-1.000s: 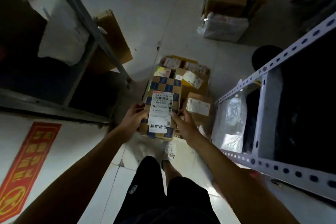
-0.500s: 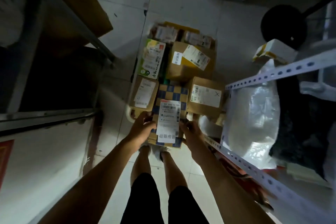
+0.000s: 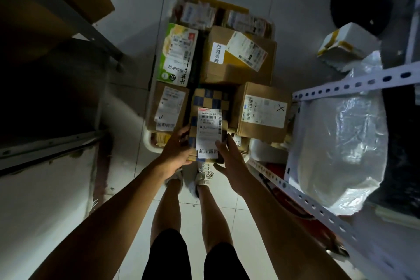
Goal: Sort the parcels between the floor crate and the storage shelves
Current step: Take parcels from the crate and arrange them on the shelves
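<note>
Left hand [image 3: 176,151] and right hand [image 3: 229,157] clasp the near end of the checkered parcel [image 3: 209,120] above the crammed floor crate [image 3: 148,142]. It looks stiff, light; flank grips should suit.

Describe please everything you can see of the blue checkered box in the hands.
The blue checkered box looks like cardboard, printed in blue and tan squares. A long white shipping label with barcodes covers its top face. It is closed and held lengthwise above the parcels in the floor crate. The left hand holds its left side; the right hand touches its near right edge.
</note>
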Available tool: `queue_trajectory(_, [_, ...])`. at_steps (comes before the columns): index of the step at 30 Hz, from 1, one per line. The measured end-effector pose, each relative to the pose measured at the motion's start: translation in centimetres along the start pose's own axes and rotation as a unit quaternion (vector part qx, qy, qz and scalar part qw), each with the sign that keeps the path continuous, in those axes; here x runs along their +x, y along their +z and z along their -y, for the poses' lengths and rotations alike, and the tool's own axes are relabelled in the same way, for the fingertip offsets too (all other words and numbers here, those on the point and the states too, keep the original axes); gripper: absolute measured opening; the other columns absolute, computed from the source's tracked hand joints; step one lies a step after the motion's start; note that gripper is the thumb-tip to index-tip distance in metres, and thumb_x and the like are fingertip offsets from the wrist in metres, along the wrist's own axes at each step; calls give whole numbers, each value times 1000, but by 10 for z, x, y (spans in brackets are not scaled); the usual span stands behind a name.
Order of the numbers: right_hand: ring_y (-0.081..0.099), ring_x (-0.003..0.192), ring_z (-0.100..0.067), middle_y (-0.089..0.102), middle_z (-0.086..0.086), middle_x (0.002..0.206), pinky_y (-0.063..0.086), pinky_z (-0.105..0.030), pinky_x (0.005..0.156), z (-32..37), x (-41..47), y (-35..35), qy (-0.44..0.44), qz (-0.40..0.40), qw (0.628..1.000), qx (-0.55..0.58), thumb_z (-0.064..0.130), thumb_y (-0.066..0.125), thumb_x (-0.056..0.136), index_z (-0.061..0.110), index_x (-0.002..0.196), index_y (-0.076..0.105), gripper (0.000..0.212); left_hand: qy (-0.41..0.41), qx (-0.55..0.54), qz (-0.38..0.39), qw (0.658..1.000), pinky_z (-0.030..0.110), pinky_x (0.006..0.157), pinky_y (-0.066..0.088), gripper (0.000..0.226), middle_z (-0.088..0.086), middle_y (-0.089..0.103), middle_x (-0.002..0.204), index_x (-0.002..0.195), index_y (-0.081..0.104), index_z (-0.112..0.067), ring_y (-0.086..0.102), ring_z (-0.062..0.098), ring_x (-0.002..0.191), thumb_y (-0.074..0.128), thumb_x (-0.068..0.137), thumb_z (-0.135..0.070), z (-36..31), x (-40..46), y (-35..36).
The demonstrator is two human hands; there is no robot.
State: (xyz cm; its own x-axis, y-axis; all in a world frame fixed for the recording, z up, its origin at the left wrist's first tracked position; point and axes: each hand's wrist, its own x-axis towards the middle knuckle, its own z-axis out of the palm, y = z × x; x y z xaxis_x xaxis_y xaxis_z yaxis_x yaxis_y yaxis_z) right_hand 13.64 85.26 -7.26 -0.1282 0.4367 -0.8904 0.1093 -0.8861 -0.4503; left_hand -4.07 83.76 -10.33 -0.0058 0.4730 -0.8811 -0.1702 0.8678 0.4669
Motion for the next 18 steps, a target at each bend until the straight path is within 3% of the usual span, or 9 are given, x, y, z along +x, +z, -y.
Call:
queue_trajectory(3, [59, 115, -7, 63, 8, 128, 42, -32, 96, -5, 5, 4, -10, -17, 1000, -7, 27, 64, 99, 38, 144, 46, 49, 33, 0, -31, 999, 36, 86, 59, 56, -19, 70, 114, 129, 54, -42, 66, 8, 113, 72, 91, -5, 2, 6, 2])
queue_trajectory(6, [59, 115, -12, 63, 5, 131, 45, -25, 86, -3, -4, 11, -9, -61, 997, -53, 23, 69, 95, 30, 144, 52, 53, 29, 44, -66, 996, 37, 97, 55, 64, -1, 63, 134, 144, 52, -24, 60, 15, 122, 61, 91, 12, -1, -9, 1])
queue_trajectory(9, [62, 82, -14, 67, 0, 109, 49, -24, 67, 14, -39, 18, 14, -107, 987, -121, 19, 70, 92, 24, 130, 64, 39, 45, 116, -64, 990, 42, 107, 50, 54, 6, 58, 143, 142, 55, -13, 56, 20, 131, 62, 93, 9, -18, -50, -4])
queue_trajectory(12, [56, 63, -13, 66, 0, 85, 47, -17, 54, 48, -89, 24, -24, -113, 979, -167, 9, 64, 91, 21, 111, 65, 23, 88, 220, -66, 969, 27, 95, 52, 48, 10, 62, 138, 135, 58, -12, 63, 22, 119, 66, 90, 4, -52, -108, -13])
queue_trajectory(15, [59, 59, -6, 67, 1, 84, 48, -13, 50, 95, -138, 26, -88, -141, 956, -240, 8, 60, 93, 19, 112, 66, 23, 157, 322, -86, 930, 21, 85, 47, 47, 9, 65, 135, 133, 61, -15, 64, 21, 112, 65, 88, 1, -96, -158, -26])
queue_trajectory(16, [64, 65, -10, 67, 1, 87, 52, -16, 52, 113, -154, 27, -104, -152, 945, -270, 13, 60, 93, 22, 113, 66, 23, 179, 362, -96, 910, 22, 86, 47, 49, 7, 63, 137, 134, 61, -17, 63, 23, 116, 65, 88, -2, -112, -172, -31])
queue_trajectory(18, [69, 88, -24, 70, -2, 105, 61, -32, 71, 141, -182, 29, -140, -157, 917, -338, 26, 60, 92, 32, 108, 63, 17, 201, 431, -104, 874, 24, 85, 49, 49, 6, 60, 138, 136, 58, -20, 61, 26, 122, 65, 89, -6, -143, -192, -40])
